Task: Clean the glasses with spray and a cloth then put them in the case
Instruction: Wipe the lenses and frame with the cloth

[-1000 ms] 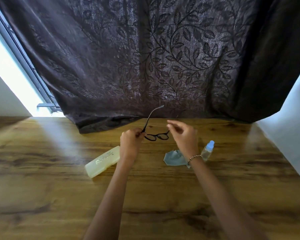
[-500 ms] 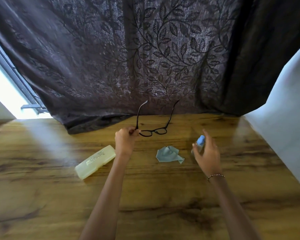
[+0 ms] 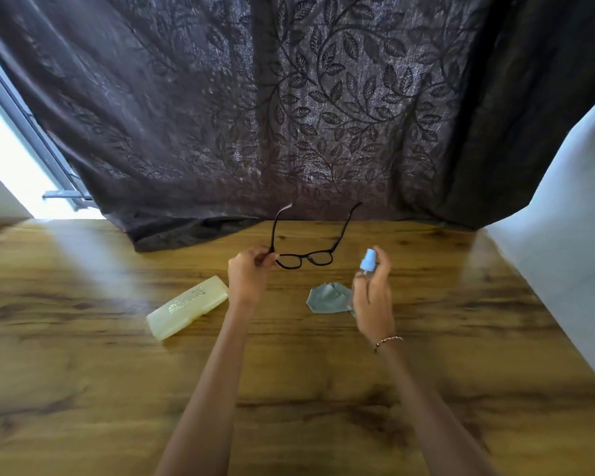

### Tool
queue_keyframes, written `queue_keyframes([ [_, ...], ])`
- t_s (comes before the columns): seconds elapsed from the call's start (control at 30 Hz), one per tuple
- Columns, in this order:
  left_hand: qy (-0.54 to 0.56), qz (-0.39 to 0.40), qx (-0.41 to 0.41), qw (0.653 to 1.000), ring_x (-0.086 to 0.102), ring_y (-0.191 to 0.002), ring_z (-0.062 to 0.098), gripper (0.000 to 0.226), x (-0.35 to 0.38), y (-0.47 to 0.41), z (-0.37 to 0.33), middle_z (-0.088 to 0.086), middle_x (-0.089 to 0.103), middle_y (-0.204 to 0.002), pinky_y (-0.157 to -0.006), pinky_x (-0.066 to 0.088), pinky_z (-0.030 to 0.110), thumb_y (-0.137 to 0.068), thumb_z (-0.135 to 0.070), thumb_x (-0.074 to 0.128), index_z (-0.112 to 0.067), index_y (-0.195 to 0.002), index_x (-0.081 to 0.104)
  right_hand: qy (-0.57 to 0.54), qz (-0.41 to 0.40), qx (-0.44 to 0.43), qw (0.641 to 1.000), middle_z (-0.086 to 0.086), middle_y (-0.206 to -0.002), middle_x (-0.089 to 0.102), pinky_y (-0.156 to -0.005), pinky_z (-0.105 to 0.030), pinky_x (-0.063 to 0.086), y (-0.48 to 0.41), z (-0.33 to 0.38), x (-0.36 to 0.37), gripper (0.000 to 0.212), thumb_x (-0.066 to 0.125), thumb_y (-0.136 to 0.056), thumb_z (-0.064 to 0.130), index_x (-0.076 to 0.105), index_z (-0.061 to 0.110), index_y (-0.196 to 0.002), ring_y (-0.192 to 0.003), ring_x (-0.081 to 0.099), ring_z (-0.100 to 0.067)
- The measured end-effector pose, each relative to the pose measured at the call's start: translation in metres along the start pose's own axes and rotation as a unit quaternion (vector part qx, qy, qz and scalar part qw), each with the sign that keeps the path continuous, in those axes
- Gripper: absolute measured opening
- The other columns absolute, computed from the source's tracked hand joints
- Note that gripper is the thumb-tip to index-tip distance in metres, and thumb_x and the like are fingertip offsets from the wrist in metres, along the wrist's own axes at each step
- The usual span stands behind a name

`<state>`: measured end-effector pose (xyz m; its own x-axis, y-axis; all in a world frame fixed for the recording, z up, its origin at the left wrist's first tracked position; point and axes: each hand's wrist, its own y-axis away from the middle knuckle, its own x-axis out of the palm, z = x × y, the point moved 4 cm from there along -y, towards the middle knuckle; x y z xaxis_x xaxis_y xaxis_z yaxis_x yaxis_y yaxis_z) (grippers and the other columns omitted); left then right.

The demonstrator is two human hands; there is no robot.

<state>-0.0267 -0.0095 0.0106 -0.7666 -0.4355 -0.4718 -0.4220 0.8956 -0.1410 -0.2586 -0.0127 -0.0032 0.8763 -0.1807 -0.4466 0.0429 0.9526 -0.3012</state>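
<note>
Change noted since half a second ago: my right hand, then reaching for the spray bottle on the wooden table, now has it lifted clear of the wood; the glasses are where they were.

Items, left to right:
- Glasses case: pale yellow, shut, lying flat at a slant, just left of my left wrist.
- Left hand: raised above the table, forearm angled up from below, thumb and fingers pinched on the left hinge corner of the glasses. Black frame, both temples unfolded, pointing away toward the dark leaf-patterned curtain.
- Cloth: grey-blue, crumpled, on the table between my hands, partly behind the right one.
- Right hand: fingers wrapped round the bottle body, blue cap upright above them, beside the right lens. Beaded bracelet at the wrist.
</note>
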Motion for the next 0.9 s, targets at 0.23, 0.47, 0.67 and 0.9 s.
queue_keyframes([
  [0.23,0.024,-0.049,0.065,0.996,0.063,-0.067,-0.01,0.018,-0.01,0.009,-0.005,-0.002,0.073,-0.085,-0.065,0.045,0.002,-0.086,-0.019,0.068,-0.006,-0.099,0.072,-0.001,0.117,-0.087,0.989,0.002,-0.066,0.053,-0.044,-0.02,0.039,0.009,0.056,0.045,0.048,0.044,-0.094,0.025,0.034,0.035,-0.14,-0.048,0.044,-0.008],
  [0.47,0.035,-0.115,0.136,0.983,0.065,-0.078,0.011,0.006,-0.019,0.018,-0.007,-0.002,0.069,-0.087,-0.071,0.05,0.024,-0.091,-0.01,0.06,-0.015,-0.09,0.063,0.094,0.144,-0.16,0.972,0.005,-0.08,0.056,-0.053,-0.022,0.041,-0.006,0.083,0.054,0.046,0.054,-0.094,0.034,0.039,0.032,-0.138,-0.059,0.049,-0.004],
  [0.67,0.001,-0.134,0.139,0.981,0.061,-0.084,0.013,0.011,-0.017,0.018,-0.004,0.004,0.065,-0.093,-0.075,0.048,0.02,-0.09,0.002,0.052,-0.004,-0.095,0.06,0.111,0.135,-0.137,0.975,0.001,-0.069,0.056,-0.044,-0.028,0.045,-0.008,0.088,0.051,0.051,0.059,-0.089,0.015,0.044,0.029,-0.136,-0.047,0.047,-0.009],
  [0.9,0.009,-0.138,0.132,0.982,0.053,-0.079,-0.004,0.015,-0.016,0.019,-0.006,-0.001,0.063,-0.093,-0.073,0.041,0.003,-0.091,0.004,0.049,-0.007,-0.095,0.059,0.171,0.095,-0.13,0.972,-0.001,-0.066,0.058,-0.048,-0.026,0.041,0.0,0.091,0.051,0.055,0.059,-0.087,0.016,0.042,0.031,-0.137,-0.052,0.053,-0.014],
])
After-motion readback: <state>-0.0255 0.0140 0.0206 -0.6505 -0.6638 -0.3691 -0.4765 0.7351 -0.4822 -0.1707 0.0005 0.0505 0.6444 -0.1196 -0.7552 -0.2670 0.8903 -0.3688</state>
